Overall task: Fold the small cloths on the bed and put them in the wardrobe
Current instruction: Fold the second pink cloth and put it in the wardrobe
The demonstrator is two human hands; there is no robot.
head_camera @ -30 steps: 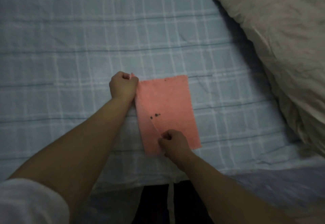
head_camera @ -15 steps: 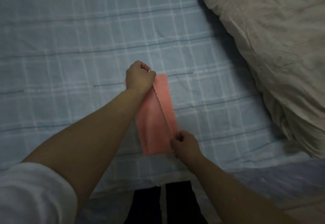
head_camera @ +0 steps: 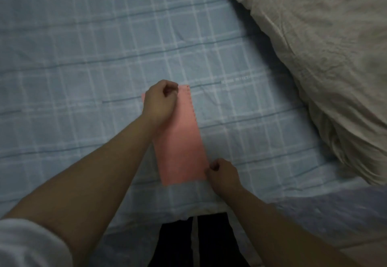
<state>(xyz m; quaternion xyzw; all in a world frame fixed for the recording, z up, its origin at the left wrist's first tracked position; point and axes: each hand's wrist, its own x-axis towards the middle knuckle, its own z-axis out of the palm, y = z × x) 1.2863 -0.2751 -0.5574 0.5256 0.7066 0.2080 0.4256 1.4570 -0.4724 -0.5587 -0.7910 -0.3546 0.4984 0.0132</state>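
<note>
The right hand [head_camera: 222, 177] pinches the near corner of the pink cloth [head_camera: 181, 147], centre frame; the left hand [head_camera: 160, 103] pinches the far corner. One second ago wider, the cloth now lies halved lengthwise on the bed [head_camera: 83, 57]. Judged next: a crosswise fold.

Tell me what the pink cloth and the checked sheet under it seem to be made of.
The pink cloth: seemingly a thin, matte non-woven or microfibre wipe; it lies flat when folded and its right edge looks zigzag-cut, unhemmed. The checked sheet: likely woven cotton or a blend, matte, softly creased, with plaid lines. Dim light leaves both open.
</note>
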